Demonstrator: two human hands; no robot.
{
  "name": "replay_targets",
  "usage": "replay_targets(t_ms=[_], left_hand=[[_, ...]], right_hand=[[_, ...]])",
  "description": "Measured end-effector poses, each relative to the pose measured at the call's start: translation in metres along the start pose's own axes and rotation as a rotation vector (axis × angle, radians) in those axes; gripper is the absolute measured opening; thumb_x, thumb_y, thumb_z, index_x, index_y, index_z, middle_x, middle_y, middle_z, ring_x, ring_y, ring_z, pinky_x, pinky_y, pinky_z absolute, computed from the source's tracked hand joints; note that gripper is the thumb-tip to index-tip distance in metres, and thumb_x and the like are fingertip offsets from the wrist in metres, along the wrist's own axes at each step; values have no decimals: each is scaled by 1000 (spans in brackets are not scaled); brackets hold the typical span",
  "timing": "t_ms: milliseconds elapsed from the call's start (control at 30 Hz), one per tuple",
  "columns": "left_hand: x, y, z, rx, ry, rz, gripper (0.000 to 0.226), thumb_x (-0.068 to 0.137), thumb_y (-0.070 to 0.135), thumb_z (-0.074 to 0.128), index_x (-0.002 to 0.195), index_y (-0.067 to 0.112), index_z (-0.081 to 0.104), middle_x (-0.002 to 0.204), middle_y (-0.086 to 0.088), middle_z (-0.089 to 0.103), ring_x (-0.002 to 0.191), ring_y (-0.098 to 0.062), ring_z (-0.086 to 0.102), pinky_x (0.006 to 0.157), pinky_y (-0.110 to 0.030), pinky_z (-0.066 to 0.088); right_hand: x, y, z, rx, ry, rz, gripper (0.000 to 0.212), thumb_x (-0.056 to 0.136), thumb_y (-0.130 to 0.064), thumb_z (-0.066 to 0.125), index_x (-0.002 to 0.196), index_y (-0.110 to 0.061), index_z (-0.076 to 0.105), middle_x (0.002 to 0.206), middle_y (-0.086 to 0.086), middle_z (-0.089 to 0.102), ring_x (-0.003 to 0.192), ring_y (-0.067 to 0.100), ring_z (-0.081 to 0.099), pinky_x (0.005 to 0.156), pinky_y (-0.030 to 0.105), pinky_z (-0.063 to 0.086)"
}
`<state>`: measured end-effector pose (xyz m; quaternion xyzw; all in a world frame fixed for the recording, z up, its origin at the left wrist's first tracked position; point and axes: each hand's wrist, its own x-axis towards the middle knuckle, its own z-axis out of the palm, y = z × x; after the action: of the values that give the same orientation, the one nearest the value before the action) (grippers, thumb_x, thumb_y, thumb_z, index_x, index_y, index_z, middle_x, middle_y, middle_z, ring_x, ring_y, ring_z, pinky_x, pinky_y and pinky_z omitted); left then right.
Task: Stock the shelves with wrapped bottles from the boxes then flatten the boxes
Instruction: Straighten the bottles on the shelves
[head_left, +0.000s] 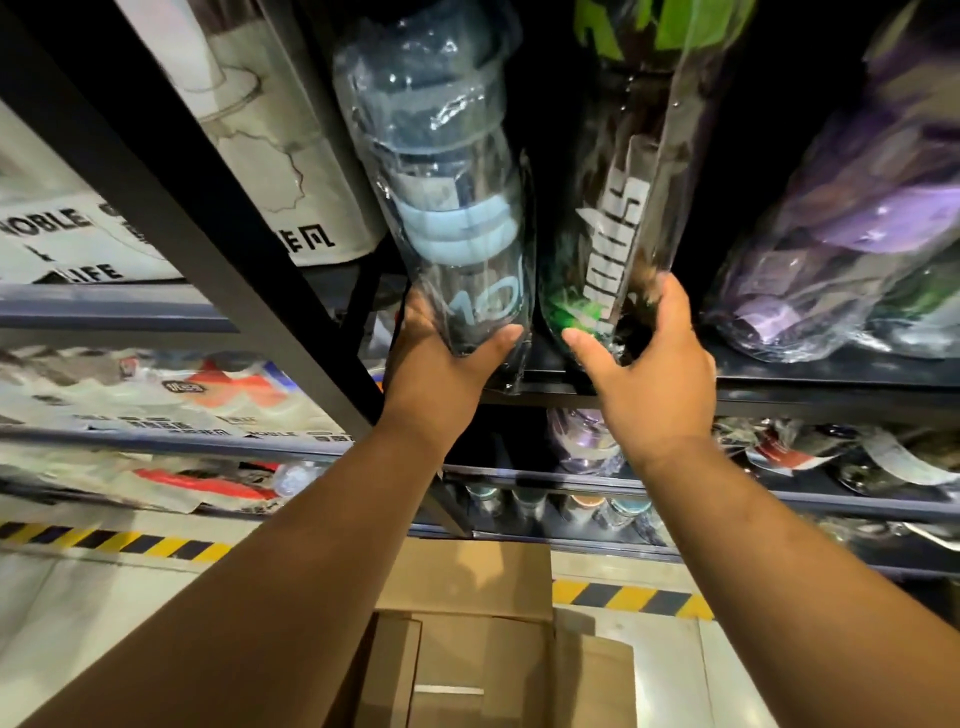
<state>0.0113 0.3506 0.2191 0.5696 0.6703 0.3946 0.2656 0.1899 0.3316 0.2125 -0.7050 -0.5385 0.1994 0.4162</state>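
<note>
Two wrapped bottles stand side by side on a dark shelf (810, 379) above me. My left hand (441, 364) grips the base of the blue-capped bottle (447, 171) in clear plastic wrap. My right hand (649, 364) holds the base of the dark bottle with green lid and white lettering (623, 182). Both bottles lean back into the shelf bay. Below my arms an open cardboard box (467, 639) sits on the floor; its inside is mostly hidden.
Wrapped purple bottles (852, 244) lie to the right on the same shelf. A black upright post (208, 218) borders the bay on the left, with white printed bags (249, 130) beyond. Lower shelves hold more bottles (587, 447). Yellow-black tape (623, 597) marks the floor.
</note>
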Motion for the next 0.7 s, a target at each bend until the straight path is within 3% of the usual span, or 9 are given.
replay_targets(t_ms=[100, 167, 233, 333, 400, 500, 567, 667, 700], left_hand=[[-1, 3, -3, 14, -61, -27, 77, 80, 43, 79, 144, 22, 43, 124, 17, 58, 108, 10, 48, 80, 8, 27], [-5, 10, -7, 16, -106, -71, 80, 81, 44, 78, 147, 27, 37, 123, 20, 55, 111, 6, 48, 86, -1, 30], [-13, 14, -11, 30, -110, -97, 82, 81, 42, 78, 148, 29, 32, 128, 19, 55, 118, 0, 50, 96, -13, 33], [-41, 11, -8, -11, 59, -99, 85, 80, 38, 80, 149, 24, 32, 140, 8, 54, 130, -9, 50, 113, -33, 37], [-79, 12, 6, 114, 208, -21, 80, 82, 40, 78, 146, 12, 39, 141, -6, 51, 132, -20, 46, 114, -44, 37], [-136, 37, 47, 165, 153, 200, 67, 80, 43, 68, 134, 10, 46, 129, 0, 48, 120, -13, 44, 107, -29, 35], [-154, 63, 77, 92, -12, 272, 65, 79, 45, 69, 133, 20, 44, 124, 18, 39, 118, -3, 39, 105, -14, 30], [-141, 103, 114, -33, -77, 184, 76, 81, 40, 79, 143, 26, 38, 132, 19, 34, 126, -3, 39, 106, -18, 32], [-131, 116, 124, -84, -63, 113, 83, 80, 38, 80, 147, 25, 35, 137, 16, 34, 130, -4, 38, 107, -19, 32]], right_hand=[[0, -1, -5, 19, -31, 6, 91, 74, -62, 73, 148, -28, 32, 140, -6, 54, 129, 27, 48, 109, 43, 40], [-8, -1, -17, 103, -94, -4, 96, 76, -54, 77, 152, -27, 26, 151, -3, 39, 138, 19, 38, 112, 30, 32], [-22, 5, -34, 208, -134, -39, 92, 77, -48, 78, 152, -27, 29, 149, -3, 34, 137, 10, 36, 111, 22, 31], [-48, 30, -69, 239, -55, -73, 66, 80, -41, 73, 138, -27, 46, 134, -4, 45, 127, 7, 45, 109, 21, 36], [-59, 51, -90, 192, 24, -40, 54, 83, -30, 74, 131, -27, 50, 128, -3, 48, 121, 7, 49, 104, 21, 38], [-57, 78, -125, 170, 145, 34, 54, 83, -21, 75, 129, -30, 47, 127, -1, 46, 114, 2, 49, 97, 10, 36], [-47, 87, -144, 160, 217, 75, 60, 83, -21, 76, 133, -26, 45, 130, 1, 42, 119, 14, 49, 102, 18, 38], [-23, 97, -166, 150, 252, 132, 75, 82, -21, 77, 145, -12, 36, 142, 10, 33, 125, 23, 44, 102, 16, 39], [-14, 100, -171, 144, 250, 143, 82, 81, -23, 78, 148, -12, 32, 146, 12, 30, 128, 24, 42, 107, 23, 38]])
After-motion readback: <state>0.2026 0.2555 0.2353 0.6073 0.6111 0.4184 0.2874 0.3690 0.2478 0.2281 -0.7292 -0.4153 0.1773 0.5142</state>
